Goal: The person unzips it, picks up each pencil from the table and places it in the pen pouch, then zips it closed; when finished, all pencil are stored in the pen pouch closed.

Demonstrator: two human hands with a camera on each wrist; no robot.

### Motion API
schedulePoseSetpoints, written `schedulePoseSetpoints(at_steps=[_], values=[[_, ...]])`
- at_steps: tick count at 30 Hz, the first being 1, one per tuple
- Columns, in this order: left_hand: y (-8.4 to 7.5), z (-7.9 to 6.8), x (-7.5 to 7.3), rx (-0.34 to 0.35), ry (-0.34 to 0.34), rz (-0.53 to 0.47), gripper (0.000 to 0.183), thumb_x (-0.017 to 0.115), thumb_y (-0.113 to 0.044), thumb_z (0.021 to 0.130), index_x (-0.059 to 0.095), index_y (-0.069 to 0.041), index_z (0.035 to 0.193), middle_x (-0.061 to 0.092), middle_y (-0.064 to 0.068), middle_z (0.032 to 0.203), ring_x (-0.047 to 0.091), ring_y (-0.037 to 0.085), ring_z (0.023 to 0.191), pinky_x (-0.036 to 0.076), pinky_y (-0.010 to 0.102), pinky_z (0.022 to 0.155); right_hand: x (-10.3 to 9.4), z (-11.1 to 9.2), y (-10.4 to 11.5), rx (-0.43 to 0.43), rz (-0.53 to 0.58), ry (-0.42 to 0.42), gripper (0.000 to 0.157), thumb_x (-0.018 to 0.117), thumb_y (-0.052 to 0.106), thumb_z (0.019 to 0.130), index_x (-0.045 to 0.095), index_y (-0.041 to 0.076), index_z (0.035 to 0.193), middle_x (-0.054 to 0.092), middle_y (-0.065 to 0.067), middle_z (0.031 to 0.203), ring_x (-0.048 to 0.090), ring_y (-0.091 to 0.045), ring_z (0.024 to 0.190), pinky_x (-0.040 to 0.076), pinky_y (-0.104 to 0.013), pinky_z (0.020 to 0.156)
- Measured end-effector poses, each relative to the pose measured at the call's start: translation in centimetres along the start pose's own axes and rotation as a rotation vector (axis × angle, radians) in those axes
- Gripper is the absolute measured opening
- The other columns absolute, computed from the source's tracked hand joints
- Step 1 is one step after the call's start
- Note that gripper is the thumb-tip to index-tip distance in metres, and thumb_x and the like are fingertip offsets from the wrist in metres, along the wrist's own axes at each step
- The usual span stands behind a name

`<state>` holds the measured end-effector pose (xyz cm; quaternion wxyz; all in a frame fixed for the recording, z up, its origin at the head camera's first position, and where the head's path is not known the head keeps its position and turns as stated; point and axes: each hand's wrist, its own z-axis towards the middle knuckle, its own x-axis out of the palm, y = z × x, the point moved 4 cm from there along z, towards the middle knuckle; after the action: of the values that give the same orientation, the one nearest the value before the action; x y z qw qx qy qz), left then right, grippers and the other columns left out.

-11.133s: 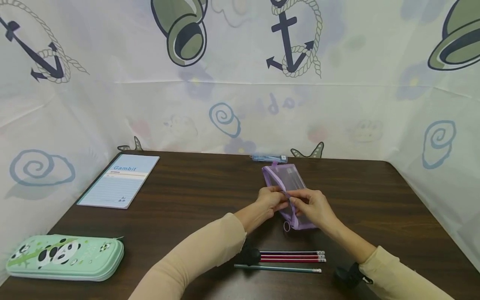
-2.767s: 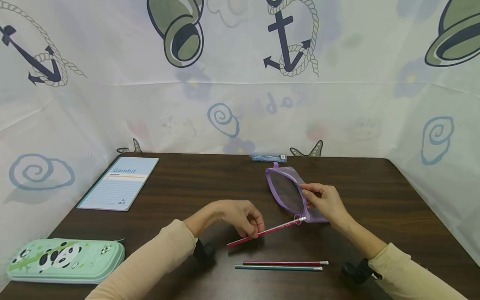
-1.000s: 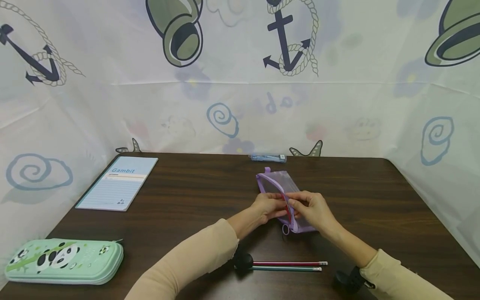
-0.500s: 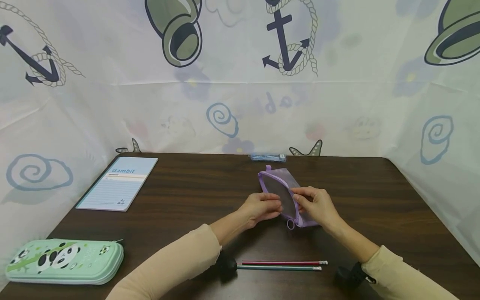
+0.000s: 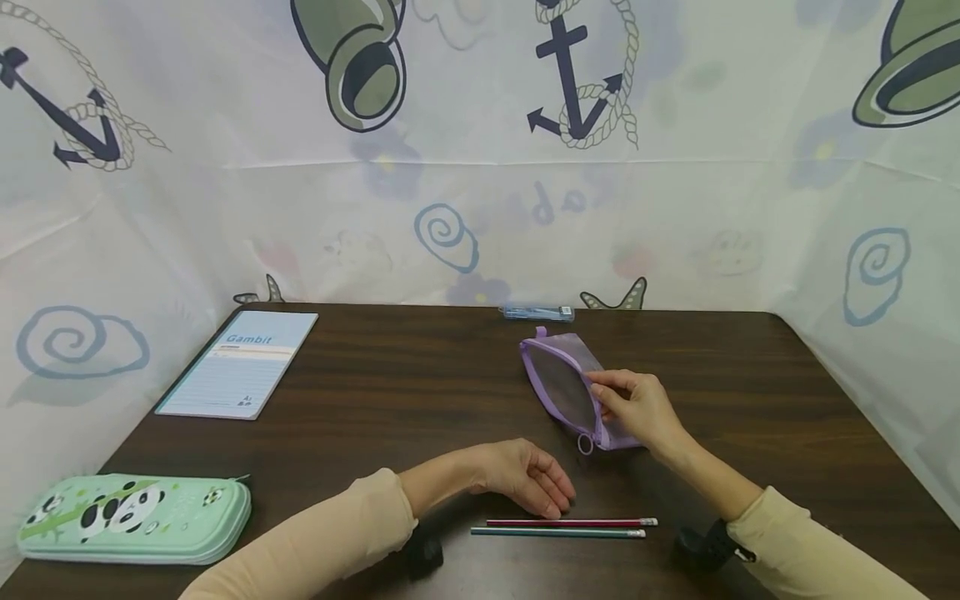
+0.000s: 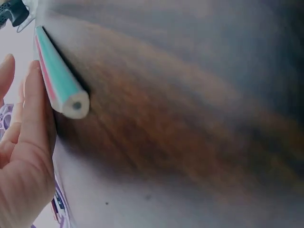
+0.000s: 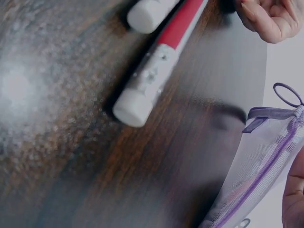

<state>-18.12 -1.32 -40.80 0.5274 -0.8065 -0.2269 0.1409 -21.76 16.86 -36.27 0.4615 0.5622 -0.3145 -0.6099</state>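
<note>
My left hand (image 5: 525,479) hangs low with relaxed fingers, fingertips right at the red pencil (image 5: 600,522). The green pencil (image 5: 558,533) lies parallel, just nearer to me. In the left wrist view, the unsharpened end of the green pencil (image 6: 61,80) points at the camera, with my extended fingers (image 6: 35,109) alongside. My right hand (image 5: 637,408) pinches the right edge of a purple mesh zip pouch (image 5: 564,387), whose mouth gapes toward the left. The right wrist view shows the white eraser of the red pencil (image 7: 152,73) and the pouch's mesh (image 7: 256,161).
A mint-green panda pencil case (image 5: 135,518) occupies the front left of the dark wooden table (image 5: 390,367). Behind it lies a pale blue notebook (image 5: 238,364). A slim blue packet (image 5: 537,313) sits at the back edge, before the printed cloth backdrop (image 5: 480,125).
Earlier my left hand picked up a red pencil and put it into the pouch; it has since come out and moved down toward the two pencils left lying there. My right hand keeps the pouch edge.
</note>
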Motion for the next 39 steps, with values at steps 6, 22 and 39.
schedulePoseSetpoints(at_steps=[6, 22, 39], values=[[-0.5, 0.0, 0.5, 0.055, 0.009, 0.159, 0.026, 0.069, 0.013, 0.076, 0.065, 0.006, 0.101, 0.068, 0.009, 0.087, 0.064, 0.011, 0.074, 0.055, 0.02, 0.071, -0.2, -0.1, 0.1, -0.013, 0.005, 0.007, 0.025, 0.058, 0.001, 0.091, 0.062, -0.012, 0.111, 0.064, -0.028, 0.099, 0.059, -0.008, 0.06, 0.055, -0.025, 0.056], [-1.5, -0.1, 0.1, 0.114, -0.129, 0.578, 0.019, 0.077, 0.002, 0.073, 0.069, -0.008, 0.087, 0.062, -0.007, 0.071, 0.059, 0.001, 0.064, 0.052, 0.014, 0.061, -0.3, -0.3, 0.0, 0.003, -0.011, 0.009, 0.024, 0.058, 0.0, 0.091, 0.062, -0.011, 0.111, 0.064, -0.027, 0.099, 0.059, -0.009, 0.06, 0.056, -0.026, 0.057], [-2.0, 0.2, 0.9, 0.212, -0.166, 0.906, 0.019, 0.074, 0.001, 0.068, 0.07, -0.015, 0.077, 0.058, -0.016, 0.061, 0.052, -0.009, 0.056, 0.047, 0.007, 0.054, -0.3, -0.2, 0.1, 0.021, -0.006, -0.004, 0.025, 0.058, 0.001, 0.091, 0.062, -0.01, 0.114, 0.064, -0.027, 0.101, 0.058, -0.005, 0.06, 0.055, -0.023, 0.056]])
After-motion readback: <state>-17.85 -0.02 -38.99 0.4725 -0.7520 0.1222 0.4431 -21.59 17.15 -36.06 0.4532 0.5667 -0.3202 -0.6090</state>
